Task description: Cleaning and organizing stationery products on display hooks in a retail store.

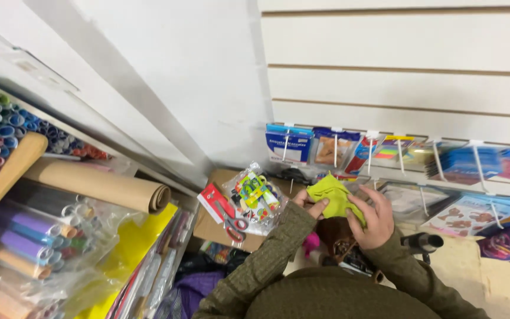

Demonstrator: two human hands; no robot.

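A crumpled yellow-green piece of soft sheet or cloth (333, 198) is held between both my hands in front of my chest. My left hand (310, 205) grips its left side with thumb on top. My right hand (372, 217) clasps its right lower edge, fingers curled. Both arms wear olive knitted sleeves. Just left of my hands lie a clear bag of colourful small items (254, 198) and a red carded pair of scissors (225, 214), both resting on a brown cardboard box (209, 227).
Packets hang on white wall hooks (370, 150) along a slatted panel to the right. Brown paper roll (95, 184) and racks of coloured rolled sheets (1, 133) fill the left. Yellow sheets (134, 245) and wrapped rolls stand below. A black tube (423, 241) lies at right.
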